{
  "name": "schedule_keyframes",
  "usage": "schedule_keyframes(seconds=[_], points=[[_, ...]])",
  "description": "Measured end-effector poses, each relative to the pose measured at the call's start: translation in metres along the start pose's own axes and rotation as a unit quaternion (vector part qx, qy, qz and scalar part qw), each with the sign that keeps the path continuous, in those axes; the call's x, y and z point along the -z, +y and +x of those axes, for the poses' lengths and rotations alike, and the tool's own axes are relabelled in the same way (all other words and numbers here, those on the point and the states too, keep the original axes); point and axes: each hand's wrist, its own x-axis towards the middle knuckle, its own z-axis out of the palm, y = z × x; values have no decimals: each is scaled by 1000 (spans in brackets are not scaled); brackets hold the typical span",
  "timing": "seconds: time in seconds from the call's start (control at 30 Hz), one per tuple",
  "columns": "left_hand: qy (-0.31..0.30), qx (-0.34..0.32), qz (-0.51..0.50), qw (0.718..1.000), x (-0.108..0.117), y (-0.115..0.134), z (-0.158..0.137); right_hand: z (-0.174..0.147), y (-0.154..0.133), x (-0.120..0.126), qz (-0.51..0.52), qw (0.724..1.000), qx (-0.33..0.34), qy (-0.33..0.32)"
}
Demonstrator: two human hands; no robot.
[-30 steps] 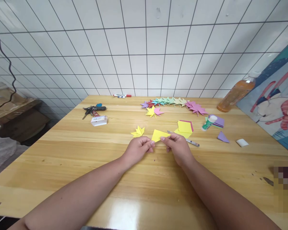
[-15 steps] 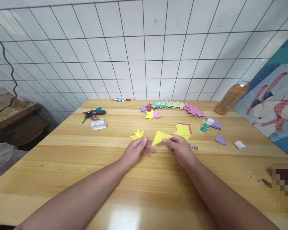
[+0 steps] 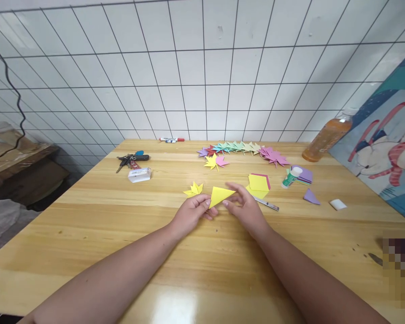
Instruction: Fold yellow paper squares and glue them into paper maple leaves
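A folded yellow paper triangle (image 3: 220, 196) is pinched at its left corner by my left hand (image 3: 195, 210), thumb on top. My right hand (image 3: 246, 206) is at the triangle's right tip with thumb and fingers apart, not gripping it. Just behind my left hand lies a folded yellow paper star piece (image 3: 193, 189). A stack of yellow paper squares (image 3: 258, 182), with a dark pink edge showing, rests behind my right hand. A slim utility knife (image 3: 268, 204) lies beside that hand, its left end partly hidden.
Along the back runs a row of coloured paper stars (image 3: 238, 147). At right are a glue stick (image 3: 290, 177), purple paper (image 3: 303, 174), a purple folded piece (image 3: 311, 196), a white eraser (image 3: 338, 204) and a bottle (image 3: 327, 138). Keys (image 3: 132, 159) and a small box (image 3: 139, 175) lie left.
The yellow triangle has passed from my right hand's pinch to my left hand's and has turned slightly. My right hand's fingers have spread, and more of the knife shows.
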Motion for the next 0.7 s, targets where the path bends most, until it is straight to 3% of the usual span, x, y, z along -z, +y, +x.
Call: schedule_keyframes(seconds=[0.13, 0.23, 0.47, 0.7], points=[[12, -16, 26, 999, -2, -1, 1, -2, -4, 2, -136, 977, 161, 22], [23, -19, 13, 999, -2, -3, 2, -3, -5, 4, -192, 956, 221, 14], [51, -17, 0, 999, -2, -1, 1, -2, 2, 6, -163, 965, 202, -18], [4, 3, 61, 998, -3, 5, 1, -1, 8, 6, -150, 964, 210, -64]])
